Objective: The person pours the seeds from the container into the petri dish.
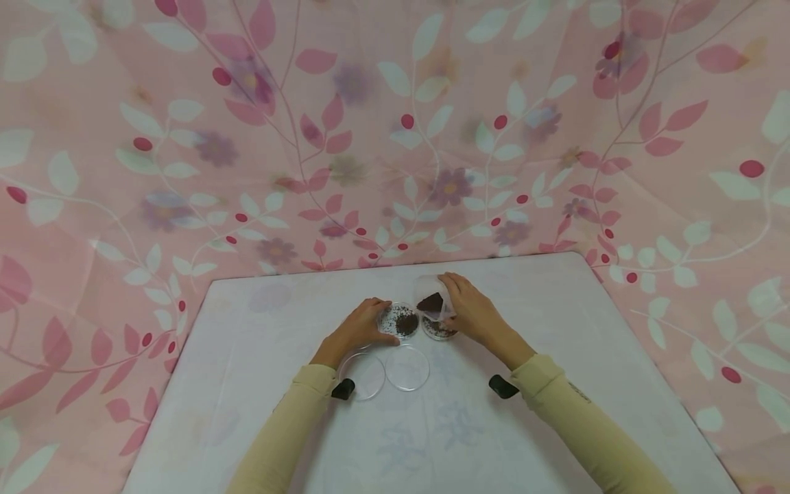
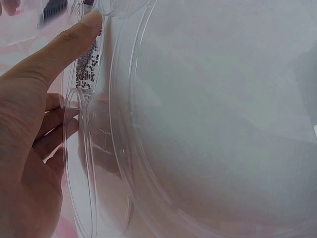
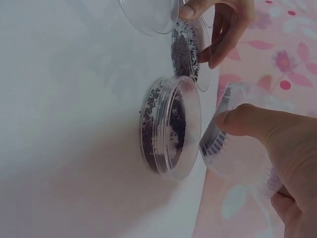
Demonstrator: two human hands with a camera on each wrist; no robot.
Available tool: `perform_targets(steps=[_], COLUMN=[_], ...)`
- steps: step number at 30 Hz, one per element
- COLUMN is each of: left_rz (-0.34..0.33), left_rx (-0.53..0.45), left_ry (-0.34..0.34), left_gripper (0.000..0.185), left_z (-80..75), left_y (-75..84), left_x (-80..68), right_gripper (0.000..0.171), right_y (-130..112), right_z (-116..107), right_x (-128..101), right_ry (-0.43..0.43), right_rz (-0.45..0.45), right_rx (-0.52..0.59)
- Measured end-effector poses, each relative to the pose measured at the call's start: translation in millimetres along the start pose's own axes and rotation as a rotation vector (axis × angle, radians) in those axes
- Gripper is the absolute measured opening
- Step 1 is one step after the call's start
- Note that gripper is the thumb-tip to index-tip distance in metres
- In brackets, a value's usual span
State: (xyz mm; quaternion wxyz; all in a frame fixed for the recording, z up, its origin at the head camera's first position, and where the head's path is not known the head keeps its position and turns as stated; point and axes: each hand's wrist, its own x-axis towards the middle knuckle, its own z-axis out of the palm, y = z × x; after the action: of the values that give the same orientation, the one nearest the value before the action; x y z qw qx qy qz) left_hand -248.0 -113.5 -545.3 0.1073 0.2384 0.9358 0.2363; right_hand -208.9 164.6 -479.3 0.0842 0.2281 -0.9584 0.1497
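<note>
My left hand [image 1: 354, 331] holds a round clear petri dish [image 1: 390, 318] between thumb and fingers. Dark small grains lie scattered and heaped in that dish. My right hand [image 1: 474, 312] grips a clear plastic cup [image 3: 242, 153], tilted toward the left. A mass of dark grains rests against the cup's lower side. Under the cup, a second petri dish [image 3: 163, 131] with dark grains stands right beside the first; cup and hand partly cover it in the head view. The cup's edge is close to this dish's rim in the right wrist view.
Two clear round dishes or lids, a left one [image 1: 368, 377] and a right one [image 1: 408, 368], lie on the white-covered table [image 1: 259, 412] nearer the body. A pink floral cloth [image 1: 395, 171] hangs behind the table. Dark bands sit at both wrists.
</note>
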Motion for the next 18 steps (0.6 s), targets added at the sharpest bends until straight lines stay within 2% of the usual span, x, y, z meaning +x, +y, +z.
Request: perform_targets(steps=[14,18], left_rz=[-0.024,-0.030], left_rx=[-0.009,-0.006], left_ry=[-0.008,-0.008], left_gripper=[0.095,0.095], left_z=[-0.6,0.0], left_y=[2.4,2.3], left_x=[0.0,-0.1], right_gripper=[0.099,0.096], right_y=[27,32], right_z=[-6,-8], right_x=[-14,-18], right_ry=[0.031,0.059], right_rz=[0.172,0.197], right_rx=[0.161,0.200])
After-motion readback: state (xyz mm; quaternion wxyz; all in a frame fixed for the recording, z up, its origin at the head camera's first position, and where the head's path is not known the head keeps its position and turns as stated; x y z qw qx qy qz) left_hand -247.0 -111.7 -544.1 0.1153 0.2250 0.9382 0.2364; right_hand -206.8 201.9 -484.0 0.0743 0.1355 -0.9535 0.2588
